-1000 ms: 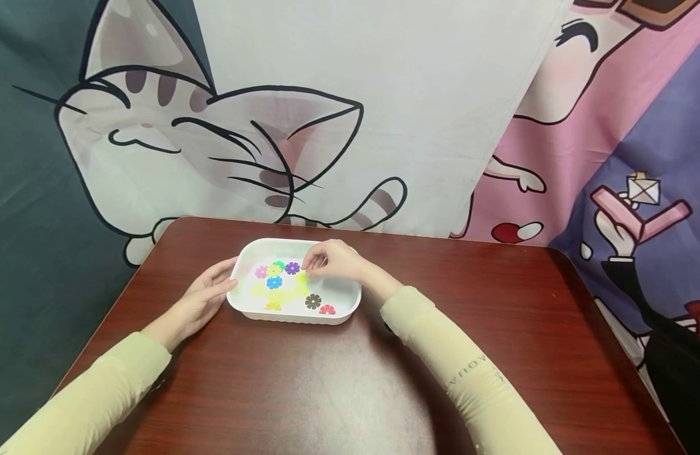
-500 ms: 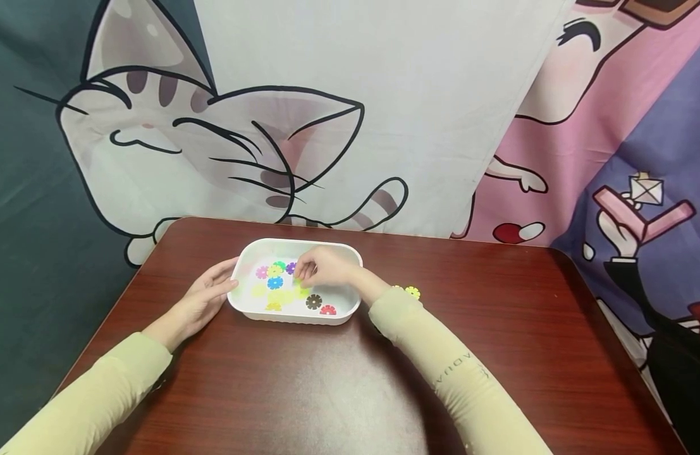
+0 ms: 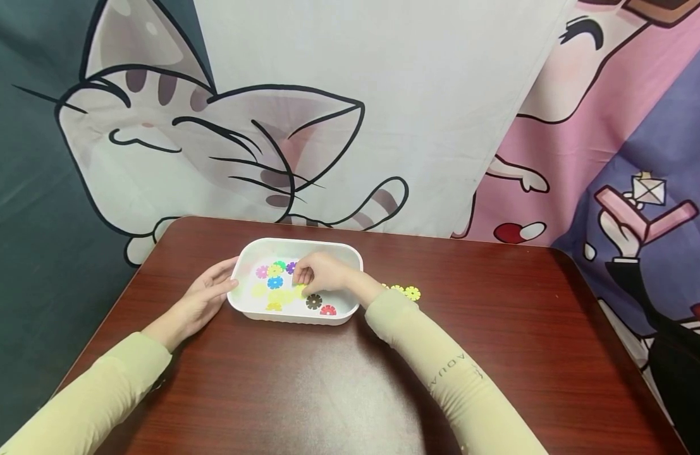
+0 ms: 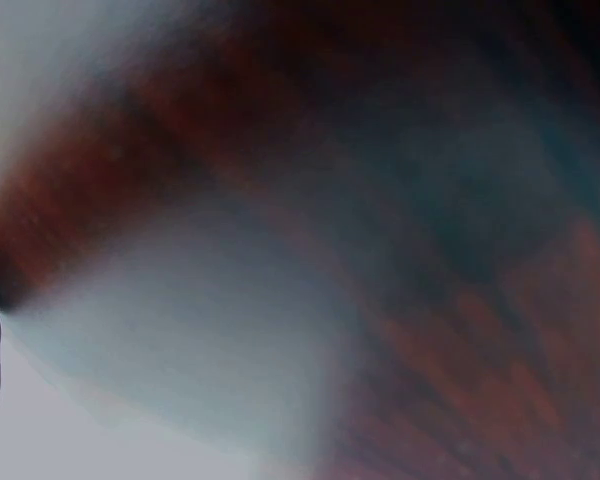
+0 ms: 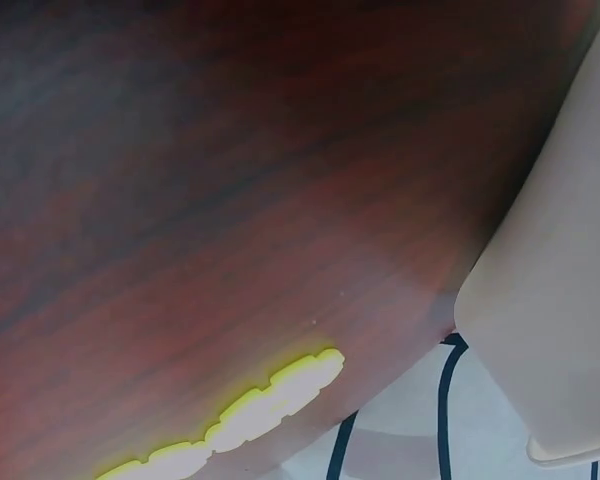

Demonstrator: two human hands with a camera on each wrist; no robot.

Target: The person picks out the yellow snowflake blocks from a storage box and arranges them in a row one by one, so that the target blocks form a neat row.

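A white tray (image 3: 350, 311) holds several flat flower-shaped snowflake discs. My left hand (image 3: 204, 292) grips its left end, with the thumb at the rim and the other fingers along the outside. My right hand (image 3: 321, 273) reaches down inside, its curled thumb and forefinger around a yellow snowflake disc (image 3: 300, 291). Around it lie a blue disc (image 3: 275, 282), a purple disc (image 3: 291, 268), a black disc (image 3: 313, 301), a red disc (image 3: 327, 310) and a pink disc (image 3: 262, 272). The left wrist view is mostly blurred.
Beyond my right forearm, a row of yellow discs (image 3: 411, 293) lies on the brown table (image 3: 526, 341), partly hidden by the sleeve. These row discs (image 5: 270, 400) also show in the right wrist view, left of the tray's wall (image 5: 545, 270). A cartoon cloth (image 3: 429, 126) hangs behind.
My right hand has moved left and down into the tray, onto the yellow discs. More of the row on the table now shows past the sleeve. My left hand stays put.
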